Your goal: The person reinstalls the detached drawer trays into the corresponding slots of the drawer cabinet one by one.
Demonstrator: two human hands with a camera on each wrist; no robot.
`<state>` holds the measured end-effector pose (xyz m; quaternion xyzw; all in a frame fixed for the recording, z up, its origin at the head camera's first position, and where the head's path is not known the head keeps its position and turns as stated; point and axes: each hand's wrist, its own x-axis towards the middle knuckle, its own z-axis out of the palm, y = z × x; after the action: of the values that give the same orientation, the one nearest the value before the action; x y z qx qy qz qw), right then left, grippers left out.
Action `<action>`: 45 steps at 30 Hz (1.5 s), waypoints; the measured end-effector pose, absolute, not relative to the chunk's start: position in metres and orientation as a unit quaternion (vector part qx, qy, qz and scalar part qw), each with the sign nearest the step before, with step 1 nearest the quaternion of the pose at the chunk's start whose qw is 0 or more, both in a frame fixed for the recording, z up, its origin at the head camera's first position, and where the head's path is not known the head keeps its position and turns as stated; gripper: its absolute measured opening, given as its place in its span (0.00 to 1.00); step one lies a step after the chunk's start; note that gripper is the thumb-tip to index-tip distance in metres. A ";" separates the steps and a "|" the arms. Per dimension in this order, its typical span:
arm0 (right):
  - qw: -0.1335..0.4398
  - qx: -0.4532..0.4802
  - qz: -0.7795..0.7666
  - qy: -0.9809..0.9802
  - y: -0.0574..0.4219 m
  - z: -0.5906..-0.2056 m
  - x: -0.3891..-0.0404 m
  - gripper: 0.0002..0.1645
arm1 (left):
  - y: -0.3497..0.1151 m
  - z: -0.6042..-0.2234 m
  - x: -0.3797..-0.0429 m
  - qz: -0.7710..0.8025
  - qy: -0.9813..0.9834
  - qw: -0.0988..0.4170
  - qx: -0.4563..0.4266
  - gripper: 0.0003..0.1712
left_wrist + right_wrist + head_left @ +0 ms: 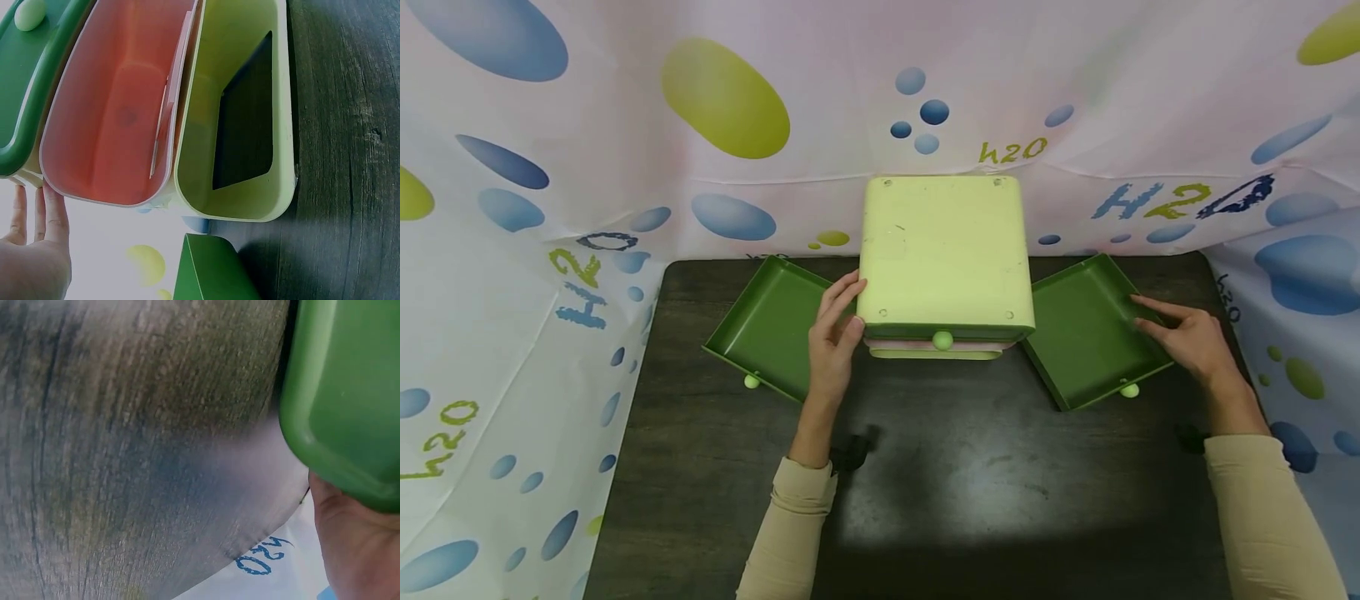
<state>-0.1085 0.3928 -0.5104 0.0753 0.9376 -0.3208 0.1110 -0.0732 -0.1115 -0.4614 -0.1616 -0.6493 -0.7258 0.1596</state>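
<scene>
A pale yellow-green drawer cabinet [946, 250] stands at the table's back, its green top drawer [942, 335] in place with a round knob. Below that drawer, the left wrist view shows a hollow pink compartment [109, 119] and a hollow yellow-green one [203, 140]. My left hand [833, 350] touches the cabinet's left side with fairly straight fingers, thumb near the front corner. On the right, my right hand [1198, 342] grips the side wall of a loose green drawer [1093, 333], thumb over the inside. The right wrist view hides most of its fingers behind the drawer.
Another loose green drawer [775, 321] lies left of the cabinet, partly behind my left hand. Both loose drawers have pale knobs in front. A dark wood-grain table [940, 483] carries everything. A patterned curtain [820, 108] closes off the back and sides.
</scene>
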 end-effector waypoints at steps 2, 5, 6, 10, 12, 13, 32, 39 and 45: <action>0.120 0.071 -0.326 0.935 0.393 -0.510 -0.106 0.35 | -0.111 -0.461 -0.073 -0.727 -0.647 0.160 -0.163 0.40; 0.132 0.064 -0.332 0.932 0.393 -0.509 -0.103 0.36 | -0.111 -0.462 -0.073 -0.727 -0.647 0.162 -0.163 0.40; 0.133 0.062 -0.333 0.931 0.393 -0.509 -0.102 0.36 | -0.111 -0.462 -0.073 -0.727 -0.647 0.162 -0.163 0.40; 0.130 0.057 -0.334 0.932 0.393 -0.508 -0.098 0.33 | -0.111 -0.461 -0.073 -0.726 -0.649 0.160 -0.162 0.40; 0.126 0.057 -0.335 0.932 0.393 -0.508 -0.096 0.33 | -0.110 -0.461 -0.073 -0.725 -0.650 0.160 -0.163 0.40; 0.127 0.059 -0.337 0.931 0.394 -0.508 -0.094 0.32 | -0.110 -0.461 -0.073 -0.725 -0.650 0.161 -0.163 0.39; 0.142 0.086 -0.403 0.900 0.409 -0.513 -0.066 0.29 | -0.111 -0.461 -0.071 -0.725 -0.650 0.160 -0.163 0.40; 0.135 0.106 -0.428 0.887 0.412 -0.511 -0.060 0.29 | -0.111 -0.458 -0.071 -0.727 -0.650 0.156 -0.154 0.39; 0.125 0.101 -0.432 0.887 0.412 -0.510 -0.057 0.28 | -0.111 -0.460 -0.072 -0.729 -0.647 0.158 -0.159 0.42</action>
<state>-0.0567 0.4120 -0.5097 0.1014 0.8872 -0.4325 0.1249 -0.0719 -0.1107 -0.4601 -0.1592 -0.6471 -0.7287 0.1579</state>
